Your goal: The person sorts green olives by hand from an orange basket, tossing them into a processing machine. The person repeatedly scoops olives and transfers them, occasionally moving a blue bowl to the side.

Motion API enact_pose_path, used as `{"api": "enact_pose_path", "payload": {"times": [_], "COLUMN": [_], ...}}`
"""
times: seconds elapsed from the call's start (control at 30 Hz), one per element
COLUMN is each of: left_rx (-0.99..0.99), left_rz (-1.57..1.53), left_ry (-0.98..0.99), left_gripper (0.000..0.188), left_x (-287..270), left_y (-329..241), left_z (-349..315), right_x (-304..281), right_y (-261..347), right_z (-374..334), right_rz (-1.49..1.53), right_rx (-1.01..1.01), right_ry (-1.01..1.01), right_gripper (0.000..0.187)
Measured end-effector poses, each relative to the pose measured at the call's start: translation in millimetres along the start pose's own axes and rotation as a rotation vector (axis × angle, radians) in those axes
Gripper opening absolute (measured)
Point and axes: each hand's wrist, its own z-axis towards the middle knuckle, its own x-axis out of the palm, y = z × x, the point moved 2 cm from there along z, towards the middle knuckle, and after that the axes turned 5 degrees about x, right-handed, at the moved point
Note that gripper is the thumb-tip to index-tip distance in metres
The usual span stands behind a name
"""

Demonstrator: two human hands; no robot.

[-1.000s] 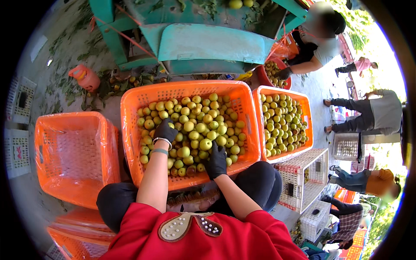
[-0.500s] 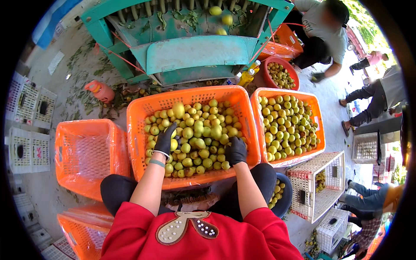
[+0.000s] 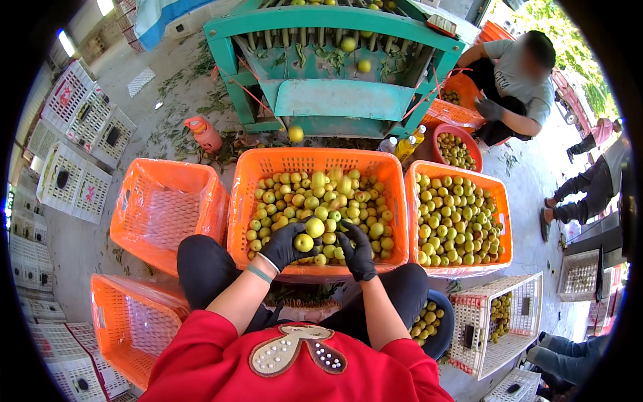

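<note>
An orange plastic crate [image 3: 239, 201] full of round yellow-green fruit [image 3: 295, 191] stands in front of my knees. My left hand [image 3: 287, 246], in a dark glove, is curled around two of the fruits [image 3: 315, 227] at the crate's near side. Close by on its right, my right hand [image 3: 358, 253], gloved too, reaches over the fruit with bent fingers apart, touching the pile; its palm side is hidden. A few fruits near the middle of the crate are blurred by motion. Beyond the crate's far rim, a single fruit [image 3: 296, 134] appears in front of the green machine.
The green metal machine [image 3: 345, 98] stands ahead. To the right are another filled orange crate [image 3: 410, 221], a red basin [image 3: 439, 149] and a white crate [image 3: 467, 335]. Plastic-lined orange crates [image 3: 167, 171] stand left. A co-worker [image 3: 516, 94] crouches at the far right.
My view has shifted, showing more of the machine. Both hands have come closer together at the crate's near side, and the left now holds fruit. The co-worker's gloved hand has risen.
</note>
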Motion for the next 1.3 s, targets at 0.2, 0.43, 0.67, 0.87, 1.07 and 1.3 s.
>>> {"api": "enact_pose_path", "payload": {"times": [0.2, 0.43, 0.67, 0.87, 1.07, 1.3], "left_rx": [0.063, 0.557, 0.652, 0.291, 0.132, 0.195], "left_rz": [0.415, 1.057, 1.566, 2.378, 1.335, 0.653], "left_ry": [0.096, 0.188, 0.304, 0.268, -0.205, -0.345], "left_gripper": [0.058, 0.048, 0.040, 0.027, 0.033, 0.060], "left_x": [11, 32, 56, -7, -90, -45], "left_y": [29, 30, -4, -37, -56, -96], "left_z": [-15, -42, -46, -34, -12, 3], "right_x": [15, 8, 6, 14, 23, -37], "right_y": [39, 16, 2, -7, -2, -3], "right_z": [-41, -45, -48, -40, -39, -12], "right_rz": [0.629, 1.083, 0.941, 0.648, 0.458, -0.114], "right_rx": [0.188, 0.366, 0.577, 0.667, 0.725, 0.527], "right_ry": [0.245, 0.294, 0.348, 0.352, 0.341, -0.092], "right_gripper": [0.057, 0.048, 0.021, 0.027, 0.027, 0.030]}}
